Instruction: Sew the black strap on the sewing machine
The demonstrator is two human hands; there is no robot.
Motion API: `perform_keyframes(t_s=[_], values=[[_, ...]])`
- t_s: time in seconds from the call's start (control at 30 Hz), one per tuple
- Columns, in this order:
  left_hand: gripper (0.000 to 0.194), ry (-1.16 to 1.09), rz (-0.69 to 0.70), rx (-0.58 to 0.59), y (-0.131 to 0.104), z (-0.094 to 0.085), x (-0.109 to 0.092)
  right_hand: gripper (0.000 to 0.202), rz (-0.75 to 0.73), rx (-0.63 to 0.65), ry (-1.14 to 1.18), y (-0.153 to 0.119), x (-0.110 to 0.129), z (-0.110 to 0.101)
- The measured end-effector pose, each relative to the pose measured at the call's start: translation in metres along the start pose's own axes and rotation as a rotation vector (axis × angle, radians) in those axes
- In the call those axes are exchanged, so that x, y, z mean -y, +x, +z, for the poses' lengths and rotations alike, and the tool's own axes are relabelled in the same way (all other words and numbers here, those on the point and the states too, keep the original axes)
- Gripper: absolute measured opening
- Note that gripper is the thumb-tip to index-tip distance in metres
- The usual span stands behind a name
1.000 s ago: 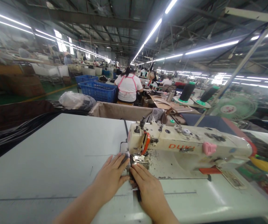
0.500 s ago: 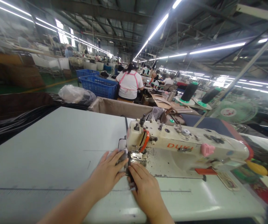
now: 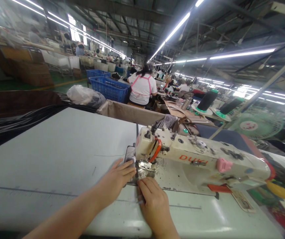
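Right now both my hands lie flat on the table (image 3: 58,159), low in the middle of the frame, at the needle end of the sewing machine (image 3: 197,162). My left hand (image 3: 115,181) is spread, palm down, its fingertips (image 3: 130,166) pressing on a small dark strip (image 3: 138,175) that lies under the machine's foot. My right hand (image 3: 152,202) sits just beside it on the right, fingers together and flat, their tips touching the same strip close to the needle. Neither hand pinches anything; both only press down. The strip runs between my 2 hands, mostly hidden by them, so I cannot tell its full length. A pink clip (image 3: 224,164) sits on the machine's arm toward the right. Beyond the table, upper middle, a person in a white top (image 3: 142,89) sits by a blue crate (image 3: 110,89). 2 dark thread cones (image 3: 207,99) and a green fan (image 3: 255,125) stand at the right.
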State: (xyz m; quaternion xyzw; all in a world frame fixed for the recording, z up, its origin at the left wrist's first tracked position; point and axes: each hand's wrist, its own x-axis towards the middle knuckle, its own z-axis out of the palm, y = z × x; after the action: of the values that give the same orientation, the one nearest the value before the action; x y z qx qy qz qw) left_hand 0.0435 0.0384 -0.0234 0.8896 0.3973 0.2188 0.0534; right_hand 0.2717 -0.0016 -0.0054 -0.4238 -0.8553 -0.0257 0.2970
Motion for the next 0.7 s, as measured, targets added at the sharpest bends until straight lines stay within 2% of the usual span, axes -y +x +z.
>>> perform_keyframes(t_s=[0.23, 0.5, 0.7], values=[[0.069, -0.018, -0.096, 0.004, 0.0055, -0.0002, -0.0005, 0.051, 0.01, -0.019, -0.004, 0.0005, 0.0001, -0.0007], [0.069, -0.005, -0.184, -0.037, 0.0082, -0.0009, -0.0023, 0.046, -0.003, -0.054, -0.008, 0.0019, -0.0008, 0.0005], [0.073, 0.01, -0.207, -0.035, 0.0069, 0.0002, -0.0025, 0.052, 0.007, -0.052, -0.019, 0.0002, -0.0012, 0.0003]])
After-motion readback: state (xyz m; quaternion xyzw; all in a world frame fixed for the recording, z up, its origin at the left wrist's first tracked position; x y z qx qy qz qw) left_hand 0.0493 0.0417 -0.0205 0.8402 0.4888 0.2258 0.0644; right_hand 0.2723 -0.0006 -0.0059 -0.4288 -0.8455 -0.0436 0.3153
